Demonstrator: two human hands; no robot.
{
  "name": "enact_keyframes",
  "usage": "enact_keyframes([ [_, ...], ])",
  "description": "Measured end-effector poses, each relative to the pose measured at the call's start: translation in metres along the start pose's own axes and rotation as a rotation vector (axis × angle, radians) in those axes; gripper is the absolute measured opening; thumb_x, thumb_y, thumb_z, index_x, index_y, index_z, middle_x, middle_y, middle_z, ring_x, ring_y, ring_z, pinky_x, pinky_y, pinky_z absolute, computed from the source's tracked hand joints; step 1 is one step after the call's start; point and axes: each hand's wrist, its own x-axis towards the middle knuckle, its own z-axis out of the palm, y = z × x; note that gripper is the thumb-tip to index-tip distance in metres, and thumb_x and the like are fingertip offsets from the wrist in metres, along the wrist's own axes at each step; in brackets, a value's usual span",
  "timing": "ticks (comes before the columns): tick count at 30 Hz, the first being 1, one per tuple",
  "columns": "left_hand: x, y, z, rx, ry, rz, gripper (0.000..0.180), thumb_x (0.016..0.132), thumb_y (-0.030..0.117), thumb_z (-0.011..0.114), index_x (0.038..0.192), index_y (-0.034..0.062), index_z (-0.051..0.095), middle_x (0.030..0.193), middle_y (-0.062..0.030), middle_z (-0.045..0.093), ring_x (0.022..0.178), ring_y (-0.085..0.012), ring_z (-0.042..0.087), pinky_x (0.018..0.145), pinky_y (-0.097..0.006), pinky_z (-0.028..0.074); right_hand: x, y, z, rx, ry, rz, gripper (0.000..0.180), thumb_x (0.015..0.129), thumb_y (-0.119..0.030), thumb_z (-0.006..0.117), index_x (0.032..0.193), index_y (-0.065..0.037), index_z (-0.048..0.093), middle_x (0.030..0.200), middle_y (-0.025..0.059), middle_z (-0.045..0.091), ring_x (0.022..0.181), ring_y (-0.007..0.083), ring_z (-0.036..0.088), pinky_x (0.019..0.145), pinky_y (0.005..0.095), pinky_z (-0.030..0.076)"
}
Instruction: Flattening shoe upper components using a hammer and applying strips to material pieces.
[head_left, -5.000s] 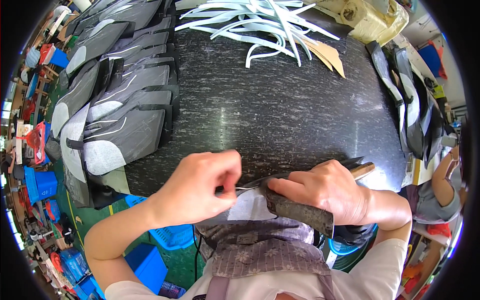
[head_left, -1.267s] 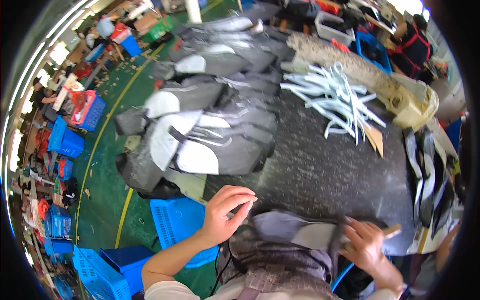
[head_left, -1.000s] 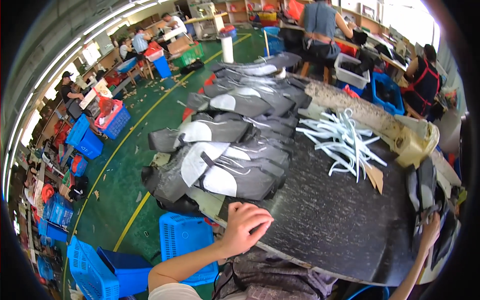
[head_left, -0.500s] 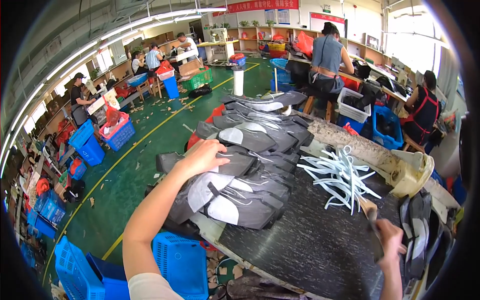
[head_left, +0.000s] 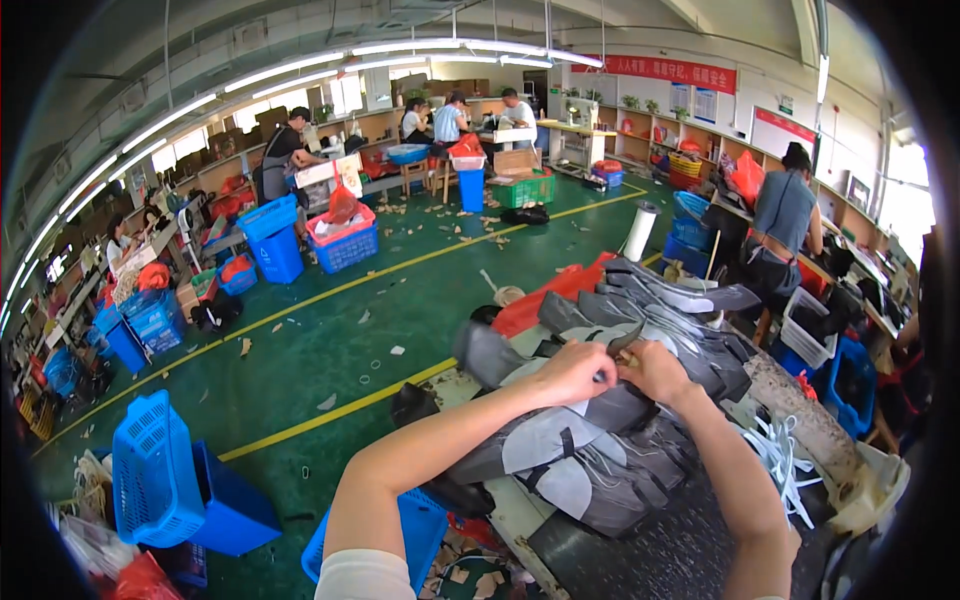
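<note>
A pile of dark grey shoe uppers (head_left: 600, 470) with light grey patches and loose white threads covers the left part of the black-topped table. Both hands meet over its middle. My left hand (head_left: 578, 372) is closed, its fingertips pinching at the edge of an upper. Close beside it, my right hand (head_left: 655, 372) is closed too, gripping the same dark upper (head_left: 625, 340), whose curved edge sticks up between the hands. The fingers partly hide what they pinch. Right of my right forearm lies a heap of pale white strips (head_left: 780, 455).
Red cloth (head_left: 555, 295) hangs along the pile's far left edge. A white roll (head_left: 640, 232) stands behind it. Blue crates (head_left: 160, 470) sit on the green floor to the left. A cream container (head_left: 875, 490) is at the table's right edge. Several people work at benches farther off.
My view has swung left. The right hand has left the strips and a flat-ended tool, no longer visible, and joined the left over the pile. The left has moved farther along the uppers.
</note>
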Motion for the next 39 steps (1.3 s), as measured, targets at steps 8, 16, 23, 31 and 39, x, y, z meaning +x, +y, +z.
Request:
enact_keyframes([
  [8,-0.136,-0.03,-0.151,-1.084,1.104,0.044,0.051,0.092,0.008,0.066,0.14,0.0053,0.051,0.127,-0.0026,0.06,0.112,-0.0142,0.06,0.093,-0.034,0.05,-0.008,-0.028,0.002,-0.191,0.026,-0.006,0.031,0.088,-0.036,0.07,0.096,-0.006,0.071,0.09,0.0212,0.071,0.087,0.0396,0.068,0.078,0.0473,0.055],
  [16,-0.338,-0.029,-0.285,-0.781,1.645,-0.24,0.034,0.097,0.026,0.064,0.127,0.0085,0.063,0.115,0.0001,0.066,0.091,-0.0094,0.06,0.085,-0.025,0.049,-0.021,-0.046,0.038,-0.456,0.184,-0.141,0.023,0.097,-0.029,0.054,0.094,-0.009,0.064,0.077,0.0149,0.071,0.076,0.0323,0.072,0.065,0.044,0.057],
  [23,-0.211,0.191,-0.214,-0.086,0.411,-0.325,0.024,0.095,0.021,0.062,0.104,0.0037,0.076,0.103,-0.0084,0.073,0.089,-0.0209,0.067,0.077,-0.035,0.053,-0.064,-0.029,0.017,-0.44,0.392,-0.128,0.023,0.093,-0.025,0.061,0.112,-0.014,0.061,0.082,0.0107,0.07,0.072,0.0319,0.07,0.062,0.043,0.055],
  [31,-0.098,0.302,0.072,-0.792,-0.579,0.52,0.058,0.093,0.006,0.057,0.149,0.0156,0.044,0.074,-0.0204,0.062,0.063,-0.038,0.062,0.063,-0.05,0.049,-0.292,-0.059,-0.075,-0.291,0.446,-0.029,0.042,0.086,-0.018,0.067,0.126,-0.015,0.059,0.079,0.0069,0.065,0.063,0.0291,0.067,0.055,0.0408,0.053],
  [39,-0.063,0.321,0.137,-0.358,-0.569,0.437,0.066,0.091,0.006,0.058,0.151,0.0021,0.031,0.092,-0.0181,0.062,0.071,-0.0356,0.067,0.06,-0.045,0.055,-0.493,-0.075,-0.099,0.098,0.253,0.302,0.037,0.084,-0.022,0.069,0.118,-0.006,0.066,0.088,0.01,0.072,0.073,0.0269,0.072,0.062,0.0347,0.056],
])
